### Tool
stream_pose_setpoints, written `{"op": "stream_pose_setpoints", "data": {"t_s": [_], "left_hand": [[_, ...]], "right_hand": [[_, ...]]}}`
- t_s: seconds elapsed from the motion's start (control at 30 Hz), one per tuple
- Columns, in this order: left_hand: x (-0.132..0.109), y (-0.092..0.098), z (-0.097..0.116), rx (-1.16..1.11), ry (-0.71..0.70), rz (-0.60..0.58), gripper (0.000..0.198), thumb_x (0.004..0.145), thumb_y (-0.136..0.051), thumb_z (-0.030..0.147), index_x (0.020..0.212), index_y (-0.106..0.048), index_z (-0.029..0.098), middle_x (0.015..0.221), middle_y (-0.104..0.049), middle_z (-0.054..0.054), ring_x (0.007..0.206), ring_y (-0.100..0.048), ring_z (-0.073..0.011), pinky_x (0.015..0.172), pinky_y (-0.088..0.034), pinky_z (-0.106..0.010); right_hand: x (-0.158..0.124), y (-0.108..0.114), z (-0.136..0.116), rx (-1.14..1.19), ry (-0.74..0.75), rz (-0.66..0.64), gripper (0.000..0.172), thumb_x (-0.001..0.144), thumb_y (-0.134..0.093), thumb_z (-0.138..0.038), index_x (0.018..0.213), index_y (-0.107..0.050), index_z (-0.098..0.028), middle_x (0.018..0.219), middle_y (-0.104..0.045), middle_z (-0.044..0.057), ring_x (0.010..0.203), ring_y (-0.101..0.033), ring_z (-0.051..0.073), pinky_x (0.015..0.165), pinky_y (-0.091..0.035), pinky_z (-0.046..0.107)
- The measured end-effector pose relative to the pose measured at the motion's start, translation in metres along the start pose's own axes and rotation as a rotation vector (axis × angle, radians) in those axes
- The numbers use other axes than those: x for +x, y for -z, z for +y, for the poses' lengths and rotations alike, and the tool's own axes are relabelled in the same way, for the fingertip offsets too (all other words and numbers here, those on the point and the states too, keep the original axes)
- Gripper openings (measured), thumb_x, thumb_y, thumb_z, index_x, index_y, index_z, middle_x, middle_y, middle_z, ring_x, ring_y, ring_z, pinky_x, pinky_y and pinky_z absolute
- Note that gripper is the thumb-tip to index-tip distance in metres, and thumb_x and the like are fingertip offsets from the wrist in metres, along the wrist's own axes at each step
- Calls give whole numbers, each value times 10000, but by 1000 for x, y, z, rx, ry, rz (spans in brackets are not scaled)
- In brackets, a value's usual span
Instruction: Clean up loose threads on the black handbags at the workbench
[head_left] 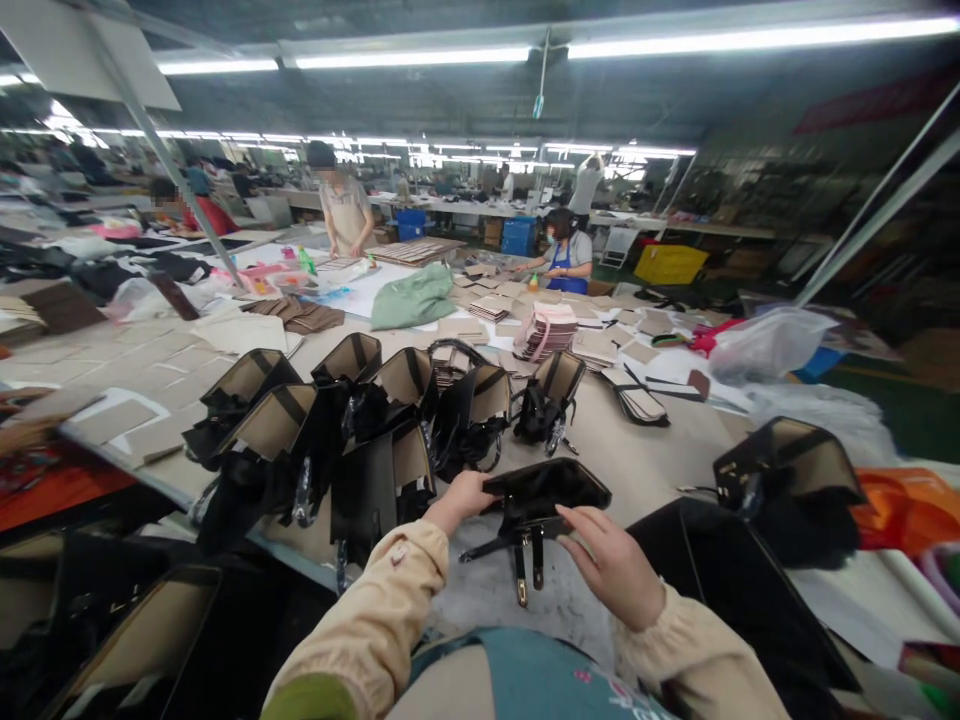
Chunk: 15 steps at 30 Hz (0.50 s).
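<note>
Black bag piece [556, 484], just one, with two gold-tipped straps [538, 562] hanging down. My left hand [461, 498] pinches its left end, my right hand [616, 562] its near edge.

Black bag piece [555, 485] — beige sleeves [386, 590]

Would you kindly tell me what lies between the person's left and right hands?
In the head view, a black bag piece lies between the left hand and the right hand.

Several bags [367, 490] stand on the table [634, 465] left of the held piece [555, 484], a cloth [412, 297] behind them.
</note>
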<state>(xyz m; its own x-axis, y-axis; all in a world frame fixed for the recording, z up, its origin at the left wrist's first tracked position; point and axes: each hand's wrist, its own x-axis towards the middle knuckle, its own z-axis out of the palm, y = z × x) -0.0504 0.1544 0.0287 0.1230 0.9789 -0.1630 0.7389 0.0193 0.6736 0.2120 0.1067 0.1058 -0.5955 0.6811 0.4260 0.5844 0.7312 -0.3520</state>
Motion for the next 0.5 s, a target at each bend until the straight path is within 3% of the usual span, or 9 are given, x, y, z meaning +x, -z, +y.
{"op": "stream_pose_setpoints", "data": {"t_s": [0.23, 0.5], "left_hand": [[-26, 1, 1, 39, -7, -81, 292, 687, -608, 403, 811, -711, 160, 681, -678, -24, 678, -599, -158, 598, -402, -205], [-55, -5, 4, 93, -15, -136, 234, 717, -565, 357, 795, -707, 188, 704, -689, -28, 649, -585, -147, 560, -352, -204]], "right_hand": [[32, -1, -1, -4, 32, -52, 304, 857, -503, -249, 1147, -578, -199, 1047, -632, 90, 989, -571, 202, 866, -500, 349], [50, -41, -15, 80, 48, -273, 173, 819, -576, -266, 971, -616, -193, 920, -637, 58, 892, -574, 180, 793, -485, 315]]}}
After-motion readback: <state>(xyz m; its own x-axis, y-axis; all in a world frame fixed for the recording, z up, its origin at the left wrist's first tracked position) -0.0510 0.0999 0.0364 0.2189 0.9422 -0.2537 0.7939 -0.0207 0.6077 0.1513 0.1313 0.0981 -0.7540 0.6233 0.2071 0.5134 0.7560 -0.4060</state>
